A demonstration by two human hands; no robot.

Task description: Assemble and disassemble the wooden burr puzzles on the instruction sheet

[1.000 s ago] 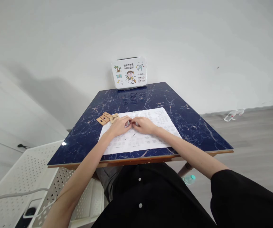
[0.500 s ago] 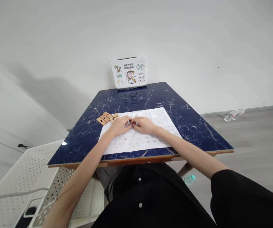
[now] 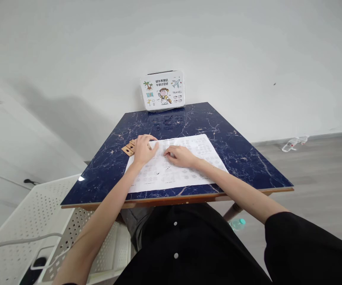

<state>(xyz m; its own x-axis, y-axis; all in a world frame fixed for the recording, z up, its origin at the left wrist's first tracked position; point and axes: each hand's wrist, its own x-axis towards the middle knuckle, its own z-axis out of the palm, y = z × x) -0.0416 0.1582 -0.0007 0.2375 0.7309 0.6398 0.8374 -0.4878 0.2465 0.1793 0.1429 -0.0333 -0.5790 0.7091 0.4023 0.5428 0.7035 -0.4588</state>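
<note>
Printed white paper (image 3: pixel 147 183) lies on the dark blue marbled table (image 3: pixel 233 158). My left hand (image 3: pixel 143 149) arches over the paper's upper left corner, on top of light wooden puzzle pieces that it mostly hides. Its thumb stands apart from the fingers, with a bit of wood showing between them. Just left of that hand, flat brown wooden pieces (image 3: pixel 128 149) with dark holes stick out. My right hand (image 3: pixel 182 156) rests on the middle of the paper, fingers curled and tips together. Whatever is in those fingertips is too small to make out.
A white case (image 3: pixel 162 92) with cartoon prints stands against the wall at the table's far edge. White perforated bins (image 3: pixel 37 206) are at lower left. Plastic bottles (image 3: pixel 291 144) lie on the floor to the right, and another bottle (image 3: pixel 237 224) is beneath the table.
My left hand has parted from my right hand and moved up and left over the light wooden pieces, covering them. My right hand has stayed in place.
</note>
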